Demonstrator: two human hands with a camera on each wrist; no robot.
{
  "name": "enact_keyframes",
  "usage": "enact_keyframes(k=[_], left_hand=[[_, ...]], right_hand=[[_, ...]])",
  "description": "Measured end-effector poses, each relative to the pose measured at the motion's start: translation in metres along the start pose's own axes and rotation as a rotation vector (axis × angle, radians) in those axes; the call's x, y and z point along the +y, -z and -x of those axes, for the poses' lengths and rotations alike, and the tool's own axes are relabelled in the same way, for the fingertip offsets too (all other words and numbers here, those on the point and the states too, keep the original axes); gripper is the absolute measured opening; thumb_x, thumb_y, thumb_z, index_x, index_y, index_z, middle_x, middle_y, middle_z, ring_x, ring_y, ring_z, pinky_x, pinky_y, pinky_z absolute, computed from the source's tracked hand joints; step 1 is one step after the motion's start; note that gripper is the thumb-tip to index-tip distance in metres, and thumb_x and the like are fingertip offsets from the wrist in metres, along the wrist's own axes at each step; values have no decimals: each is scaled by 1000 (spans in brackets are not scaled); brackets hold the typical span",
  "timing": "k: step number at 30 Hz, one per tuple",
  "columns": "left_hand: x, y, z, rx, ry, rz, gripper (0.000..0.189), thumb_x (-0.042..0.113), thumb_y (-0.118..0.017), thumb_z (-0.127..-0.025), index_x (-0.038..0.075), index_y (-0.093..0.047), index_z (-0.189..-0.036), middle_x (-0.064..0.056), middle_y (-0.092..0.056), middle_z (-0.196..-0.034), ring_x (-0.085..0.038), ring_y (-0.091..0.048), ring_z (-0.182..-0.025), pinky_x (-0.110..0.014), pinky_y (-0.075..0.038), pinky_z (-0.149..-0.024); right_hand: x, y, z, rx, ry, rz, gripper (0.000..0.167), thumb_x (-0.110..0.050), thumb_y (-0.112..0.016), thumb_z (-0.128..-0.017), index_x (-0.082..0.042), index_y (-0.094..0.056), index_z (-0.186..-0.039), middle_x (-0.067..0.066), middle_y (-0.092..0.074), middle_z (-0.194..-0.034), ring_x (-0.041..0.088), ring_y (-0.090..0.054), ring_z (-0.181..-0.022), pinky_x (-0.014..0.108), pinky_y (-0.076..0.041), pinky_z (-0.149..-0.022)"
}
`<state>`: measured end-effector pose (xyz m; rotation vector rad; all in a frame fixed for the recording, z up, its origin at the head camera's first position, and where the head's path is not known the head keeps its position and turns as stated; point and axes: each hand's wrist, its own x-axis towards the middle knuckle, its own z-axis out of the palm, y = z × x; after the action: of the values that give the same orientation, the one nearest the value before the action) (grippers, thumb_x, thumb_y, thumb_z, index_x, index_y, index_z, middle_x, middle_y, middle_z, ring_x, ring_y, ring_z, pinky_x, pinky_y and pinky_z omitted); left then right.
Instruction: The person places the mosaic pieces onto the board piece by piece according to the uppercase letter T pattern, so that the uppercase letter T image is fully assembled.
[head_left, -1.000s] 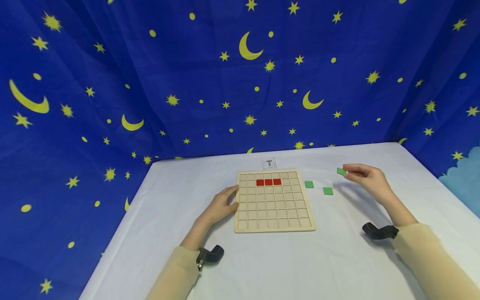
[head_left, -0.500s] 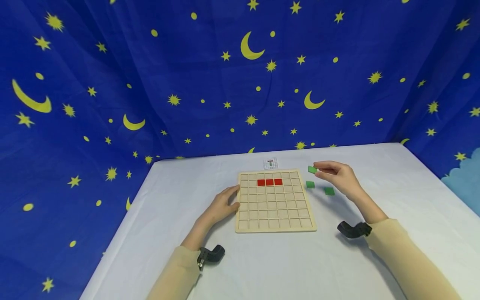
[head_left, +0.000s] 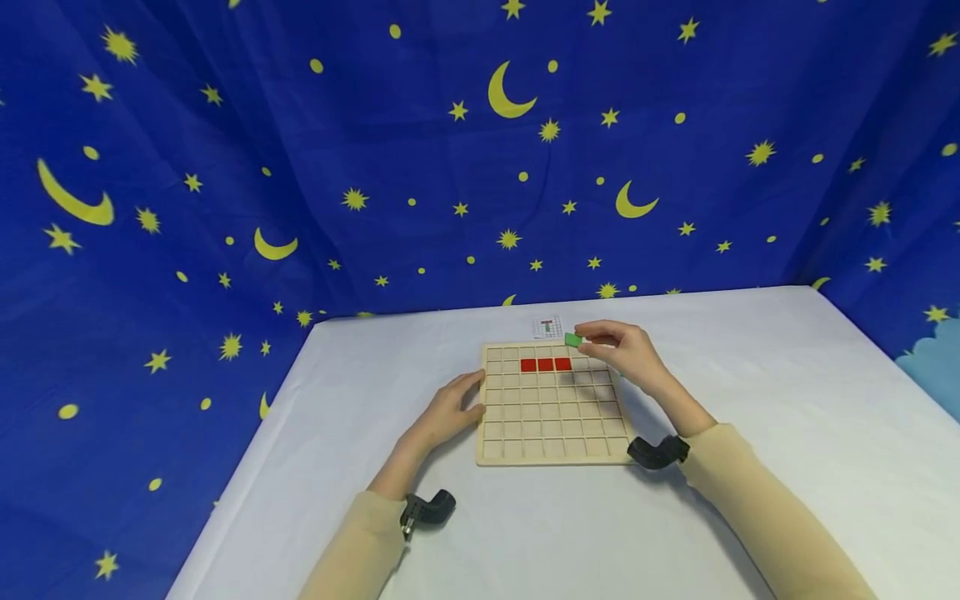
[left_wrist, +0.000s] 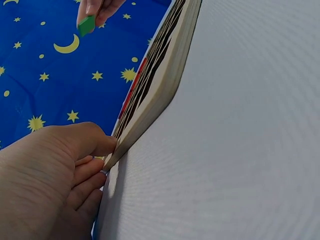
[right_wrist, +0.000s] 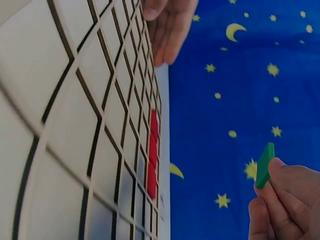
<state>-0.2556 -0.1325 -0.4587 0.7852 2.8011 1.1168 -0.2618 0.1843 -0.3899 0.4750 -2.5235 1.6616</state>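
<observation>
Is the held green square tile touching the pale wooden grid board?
Apart: in the right wrist view, blue starry cloth shows between tile and board.

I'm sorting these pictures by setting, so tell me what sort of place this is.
Probably a staged indoor play corner: a white-covered table, a blue curtain printed with moons and stars behind it, and a wooden grid board with three red tiles.

plain beige sleeves (head_left: 772, 512) with curved black wrist mounts (head_left: 657, 452)
</observation>
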Motion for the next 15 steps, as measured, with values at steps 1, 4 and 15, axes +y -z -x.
enact_keyframes(k=[1,4,15], left_hand=[[0,0,0,-2,-1,-2,60,12,-63,-88,-3,-38,-141,-17,-42,-142,-30,-35,-133,-39,-26,-111],[0,0,-1,-3,-2,-3,61,13,-63,-88,-3,-38,-141,-17,-42,-142,-30,-35,-133,-39,-26,-111],[2,0,-1,-11,8,-13,61,13,-63,-88,-3,-38,-141,-17,-41,-142,-30,-35,-133,-39,-26,-111]], right_hand=[[-7,-3,1,-10,4,1,37,-12,-69,-87,3,-62,-119,17,-61,-120,31,-59,-108,33,-53,-85],[-23,-9,4,-33,13,6,34,-5,-67,-87,7,-61,-119,22,-60,-120,35,-57,-108,39,-52,-87],[16,-30,-14,-37,6,-51,33,-16,-70,-86,-3,-65,-116,13,-63,-118,27,-60,-106,30,-53,-83]])
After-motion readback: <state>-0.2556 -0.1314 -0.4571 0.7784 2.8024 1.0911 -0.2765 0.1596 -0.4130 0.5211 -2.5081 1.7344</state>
